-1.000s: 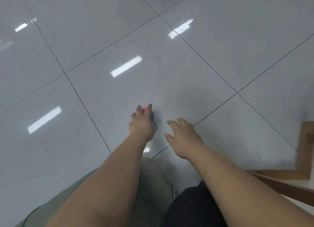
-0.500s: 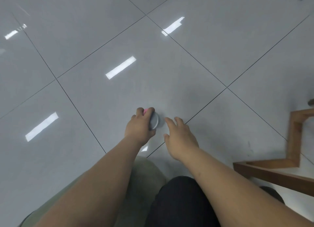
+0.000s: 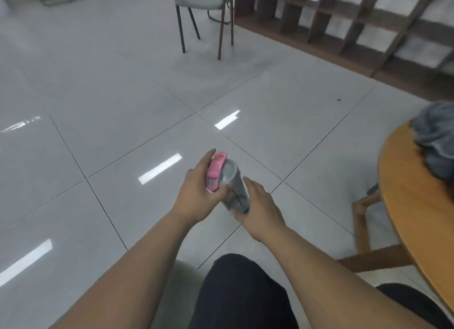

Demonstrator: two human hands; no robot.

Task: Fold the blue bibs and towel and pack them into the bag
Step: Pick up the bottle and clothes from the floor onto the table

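Right now, both hands busy with bottle (image 3: 232, 186), not cloth. Left hand (image 3: 196, 196) wrapped round pink lid (image 3: 216, 171), fingers clamped on it; right hand (image 3: 260, 205) cupping grey body from below, fingers closed round it. Bottle tilted, held over floor (image 3: 122, 95). Blue-grey cloth bundle (image 3: 434, 141) heaped at far edge of round table (image 3: 412, 205), unfolded. Bag not in sight. Best move, likely: park bottle, free both hands, spread cloth flat before folding
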